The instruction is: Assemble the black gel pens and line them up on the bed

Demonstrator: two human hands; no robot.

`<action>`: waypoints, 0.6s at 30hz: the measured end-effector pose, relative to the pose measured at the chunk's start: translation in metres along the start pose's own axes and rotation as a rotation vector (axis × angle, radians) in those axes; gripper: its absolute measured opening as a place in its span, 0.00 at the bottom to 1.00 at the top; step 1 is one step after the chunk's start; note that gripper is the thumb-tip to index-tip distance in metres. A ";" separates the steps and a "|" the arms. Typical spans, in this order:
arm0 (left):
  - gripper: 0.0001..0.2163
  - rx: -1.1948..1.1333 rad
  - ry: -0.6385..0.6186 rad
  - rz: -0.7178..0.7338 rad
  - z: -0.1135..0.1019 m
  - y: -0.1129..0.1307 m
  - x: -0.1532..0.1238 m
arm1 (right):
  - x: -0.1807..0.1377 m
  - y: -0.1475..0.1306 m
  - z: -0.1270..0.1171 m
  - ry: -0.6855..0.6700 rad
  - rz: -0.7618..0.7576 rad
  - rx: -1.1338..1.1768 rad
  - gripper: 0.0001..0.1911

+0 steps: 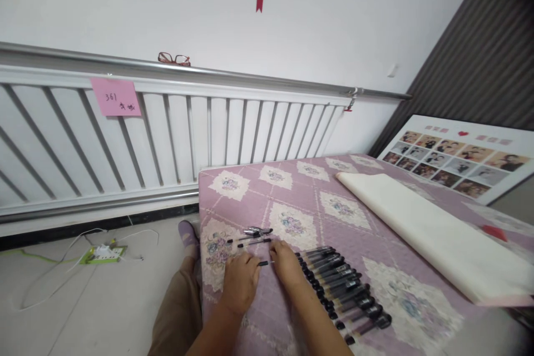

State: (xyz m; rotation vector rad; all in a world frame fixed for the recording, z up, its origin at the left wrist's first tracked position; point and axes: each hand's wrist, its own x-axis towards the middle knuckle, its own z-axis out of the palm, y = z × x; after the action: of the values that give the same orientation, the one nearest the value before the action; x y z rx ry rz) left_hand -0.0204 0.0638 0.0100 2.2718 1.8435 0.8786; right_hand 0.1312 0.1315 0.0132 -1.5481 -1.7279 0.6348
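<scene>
My left hand (241, 282) is closed around a pen, whose short black end (262, 263) sticks out toward the right. My right hand (286, 263) has its fingers curled in, close to that black end. A thin pale tip shows at its edge; what the fingers hold is mostly hidden. Just beyond both hands lie two separate pens, the nearer one (253, 243) and the farther one (242, 238), with a small cluster of pens (257, 231) behind them. To the right of my right forearm, many black-ended pens (344, 283) lie side by side in a long row.
A purple patterned bedspread (300, 194) lies beneath the pens. On it rest a long cream folded sheet (417, 228) and a photo board (454, 158). Behind stands a white radiator (246, 128) with a pink note (115, 97) and glasses (174, 59). A power strip (104, 254) lies on the floor.
</scene>
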 end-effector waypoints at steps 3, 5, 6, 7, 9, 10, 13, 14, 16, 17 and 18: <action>0.08 -0.001 -0.006 0.005 0.000 0.000 0.000 | -0.007 0.002 -0.007 0.035 0.016 0.039 0.05; 0.08 0.002 -0.016 0.006 0.000 -0.001 0.000 | -0.017 0.005 -0.011 0.072 0.041 0.075 0.07; 0.09 0.002 -0.017 0.009 0.001 -0.001 0.000 | -0.023 0.006 -0.012 0.093 0.059 0.102 0.10; 0.09 0.001 -0.017 0.014 0.001 -0.001 -0.001 | -0.030 0.007 -0.012 0.111 0.084 0.146 0.12; 0.09 -0.003 -0.015 0.030 0.001 -0.001 -0.001 | -0.042 0.010 -0.010 0.120 0.155 0.291 0.16; 0.09 -0.005 -0.013 0.038 0.002 -0.001 -0.002 | -0.047 0.011 -0.009 0.109 0.196 0.386 0.16; 0.08 -0.006 -0.006 0.053 0.002 -0.001 -0.003 | -0.058 0.011 -0.004 0.066 0.299 0.653 0.15; 0.09 -0.006 -0.004 0.058 0.002 0.000 -0.003 | -0.060 0.011 -0.004 0.076 0.324 0.722 0.15; 0.09 -0.007 -0.006 0.068 0.001 0.000 -0.004 | -0.062 0.010 -0.005 0.122 0.383 0.831 0.16; 0.09 -0.008 -0.009 0.071 0.001 0.001 -0.004 | -0.062 0.009 -0.006 0.146 0.414 0.869 0.16; 0.09 -0.009 -0.012 0.072 0.001 0.002 -0.004 | -0.062 0.008 -0.008 0.163 0.439 0.894 0.17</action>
State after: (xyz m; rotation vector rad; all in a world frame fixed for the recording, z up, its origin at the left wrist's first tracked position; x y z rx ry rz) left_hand -0.0190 0.0598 0.0082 2.3457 1.7596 0.8801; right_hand 0.1435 0.0707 -0.0001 -1.2466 -0.7661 1.2465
